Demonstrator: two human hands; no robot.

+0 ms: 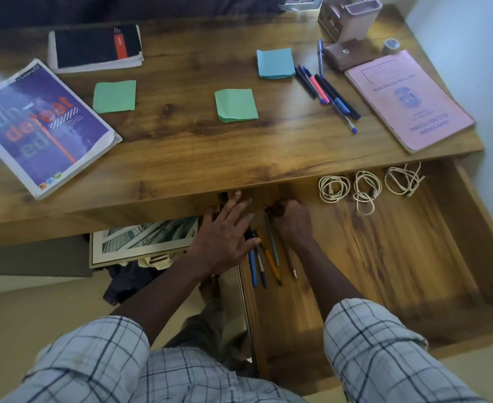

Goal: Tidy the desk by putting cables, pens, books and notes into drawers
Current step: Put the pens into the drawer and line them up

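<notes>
Wooden desk [181, 135] beside a pale wall [472, 53]. Open drawer [399, 257] holds pens [264, 263] and coiled cables [361, 187]. Left hand [225, 237] spread flat over the pens; right hand [293, 219] fisted around a grey pen [272, 239].

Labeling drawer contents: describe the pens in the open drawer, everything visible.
The pens in the drawer lie near its left wall on the wooden drawer floor, roughly parallel, tips toward the person: blue, dark blue with a pale barrel, orange-yellow, grey-green, and a thin silver one. The left hand rests flat over their upper ends; the right hand, fisted, covers the grey-green pen's top.
</notes>
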